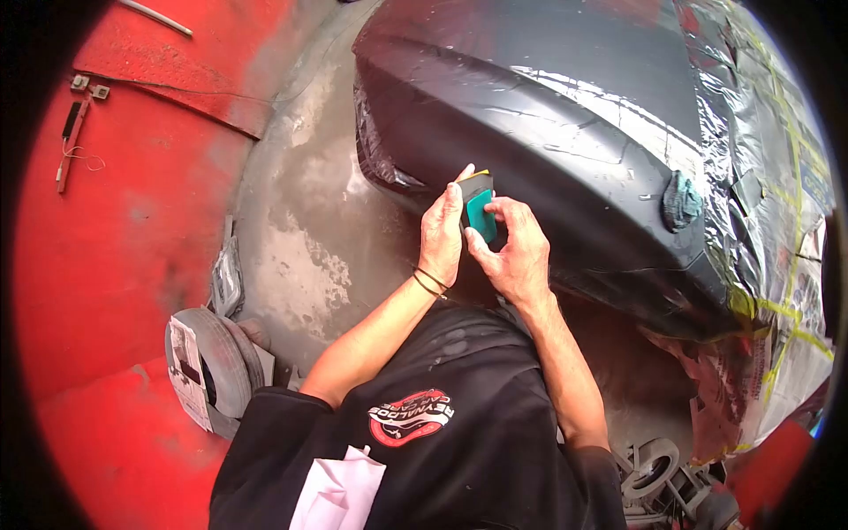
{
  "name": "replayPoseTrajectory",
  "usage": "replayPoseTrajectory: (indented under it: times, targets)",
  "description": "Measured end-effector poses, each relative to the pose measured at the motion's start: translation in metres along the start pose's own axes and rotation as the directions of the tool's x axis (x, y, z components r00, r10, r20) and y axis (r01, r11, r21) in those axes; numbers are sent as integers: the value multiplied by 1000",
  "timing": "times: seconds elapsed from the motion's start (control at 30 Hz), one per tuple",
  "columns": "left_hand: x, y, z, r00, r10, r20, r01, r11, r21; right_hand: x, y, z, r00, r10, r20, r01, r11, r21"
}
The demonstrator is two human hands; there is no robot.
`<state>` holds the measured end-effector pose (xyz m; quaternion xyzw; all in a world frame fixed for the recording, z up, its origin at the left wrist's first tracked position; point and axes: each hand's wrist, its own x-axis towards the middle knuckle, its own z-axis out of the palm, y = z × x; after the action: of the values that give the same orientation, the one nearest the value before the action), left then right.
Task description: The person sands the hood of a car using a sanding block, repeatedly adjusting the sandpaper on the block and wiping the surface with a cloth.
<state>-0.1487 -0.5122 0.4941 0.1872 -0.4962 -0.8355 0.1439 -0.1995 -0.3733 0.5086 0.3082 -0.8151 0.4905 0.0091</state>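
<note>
My left hand [443, 231] is closed on a dark grey sheet [475, 185] that has a yellow edge at its top. Against the sheet's lower part lies a teal pad [480, 216], pinched between the thumb and fingers of my right hand [519, 247]. Both hands are close together in front of my chest, beside the dark grey car body panel [530, 150]. A wet blue-green cloth [681, 201] rests on the panel's right part. The panel's surface looks wet and reflects light.
Plastic film [768, 177] with yellow tape covers the car at the right. Tires [216, 362] stand by the red wall [132, 265] at the left. Metal parts [658, 468] lie at the lower right. The concrete floor [300, 238] has pale patches.
</note>
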Motion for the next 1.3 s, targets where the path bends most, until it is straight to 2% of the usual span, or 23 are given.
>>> replayPoseTrajectory:
  times: [0.1, 0.23, 0.3, 0.37, 0.43, 0.53, 0.6, 0.7, 0.8, 0.9, 1.0, 1.1, 1.17, 1.23, 1.3]
  targets:
    - [4, -14, 41, 990, 17, -141, -23, 999, -43, 4, 14, -37, 986, 166, -11, -161, 968, 193]
    - [11, -25, 73, 967, 101, -232, -86, 993, 77, 15, 25, -77, 983, 162, -88, -135, 957, 258]
    - [13, -22, 87, 970, 112, -214, -92, 990, 103, 25, 17, -93, 987, 119, -108, -89, 964, 251]
    - [17, -20, 99, 982, 84, -171, -75, 995, 63, 32, 9, -102, 990, 107, -96, -78, 962, 261]
    - [21, -19, 105, 994, 38, -107, -43, 998, -42, 37, 24, -96, 990, -38, -135, 50, 995, 83]
    - [25, -9, 120, 1000, 10, -19, -13, 982, -189, 47, 28, -100, 985, -39, -169, 39, 999, 0]
    - [31, -11, 126, 1000, 27, 8, -25, 985, -172, 49, 27, -102, 981, -32, -192, 29, 999, -17]
    - [42, -15, 133, 998, 40, 51, -32, 988, -152, 57, 29, -104, 952, -162, -259, 114, 975, -190]
    - [50, -13, 135, 994, 33, 109, -17, 990, -139, 60, 25, -101, 960, -22, -280, 1, 997, -75]
    - [58, -8, 132, 987, -39, 157, 66, 983, -170, 63, 29, -101, 960, 25, -277, -38, 998, -42]
    - [62, 4, 137, 970, -91, 225, 145, 960, -238, 67, 35, -104, 946, -36, -322, 3, 995, -101]
    - [82, 15, 123, 833, -151, 531, 440, 763, -473, 75, 32, -117, 936, 7, -352, -5, 1000, 6]
    - [95, 31, 124, 766, -261, 587, 555, 729, -400, 80, 29, -128, 936, 77, -342, -46, 994, 97]
    - [101, 38, 136, 767, -201, 609, 448, 847, -285, 86, 24, -134, 933, 110, -343, -72, 990, 123]
    - [112, 29, 143, 770, -177, 613, 423, 861, -283, 89, 22, -141, 930, 104, -352, -82, 994, 76]
